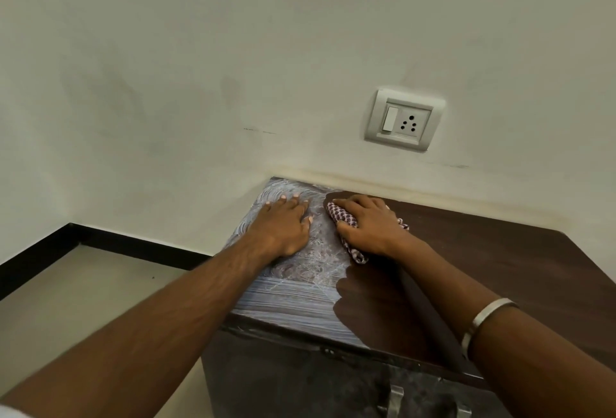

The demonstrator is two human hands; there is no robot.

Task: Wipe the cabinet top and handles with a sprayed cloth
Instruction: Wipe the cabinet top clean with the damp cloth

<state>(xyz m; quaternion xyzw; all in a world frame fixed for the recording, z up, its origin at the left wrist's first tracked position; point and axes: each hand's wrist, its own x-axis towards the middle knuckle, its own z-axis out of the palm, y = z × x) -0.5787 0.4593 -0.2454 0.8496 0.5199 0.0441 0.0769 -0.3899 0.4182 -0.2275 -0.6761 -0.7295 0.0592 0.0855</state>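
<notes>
Wall point(233, 51): pale plaster, fills the upper view from 9 through 3 o'clock; faint scuffs; a black skirting strip point(100, 237) runs along its foot at 8 o'clock.

Cabinet top point(500, 267): dark wood-grain slab, occupying 3 to 6 o'clock, its back edge against the wall; the left portion carries a whitish film of swirls and streaks, the right portion reads dark and even; judged roughly half wiped. Rigid, flat, fixed; it will take firm pressure without shifting.

Cabinet front: dark panel at 6 o'clock; two metal handles point(395, 401) partly in view at the bottom edge, untouched; judged still to be done.

Socket plate point(403, 121): white switch and socket on the wall at 1 o'clock, well apart from the work.

Left hand point(286, 224): fingers straight and spread, palm down, pressing flat on the filmed area just left of centre; holds nothing; appears to brace.

Right hand point(366, 227): just beside the left, fingers curled over and gripping the cloth point(343, 214), pressing it to the top; a metal bangle point(486, 317) on that forearm.

Cloth: small, chequered red and white, bunched under the right hand, ends showing at either side; soft, light, limp; liable to slip or unfold; best held bunched under palm and fingers; dampness cannot be told.
</notes>
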